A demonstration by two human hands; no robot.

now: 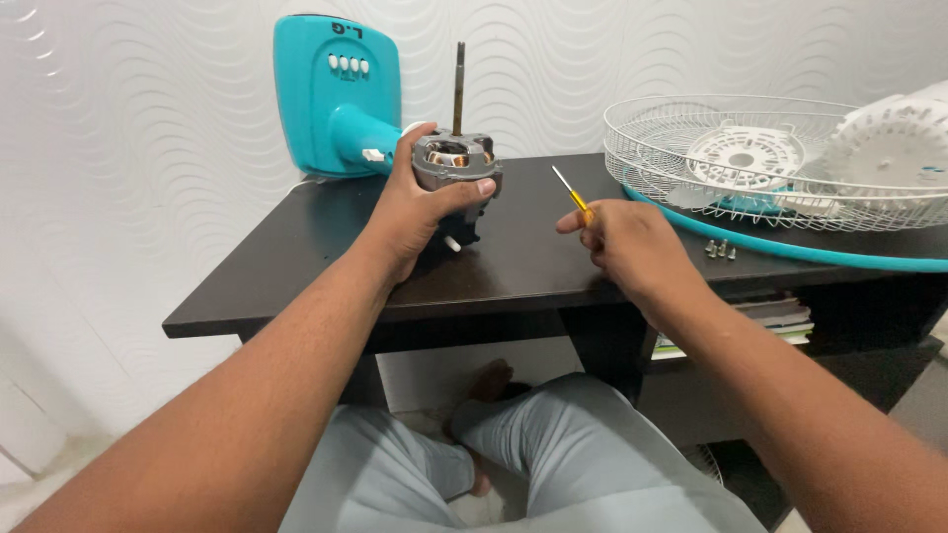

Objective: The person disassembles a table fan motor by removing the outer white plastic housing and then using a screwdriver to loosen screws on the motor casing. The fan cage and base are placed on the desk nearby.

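1. The left hand wraps around a grey fan motor, thumb across its front and fingers curled behind, holding it upright on the dark table.
2. The motor's metal shaft stands straight up from its top, with copper windings showing through the housing openings.
3. Just behind and left of the motor, a teal fan base leans against the wall, its neck reaching toward the motor.
4. The right hand, to the right of the motor and apart from it, pinches a yellow-handled screwdriver with closed fingers; the blade points up and left toward the motor.
5. Further right of the motor lies a white wire fan guard with a teal rim.
6. Small screws sit on the table just in front of the guard.
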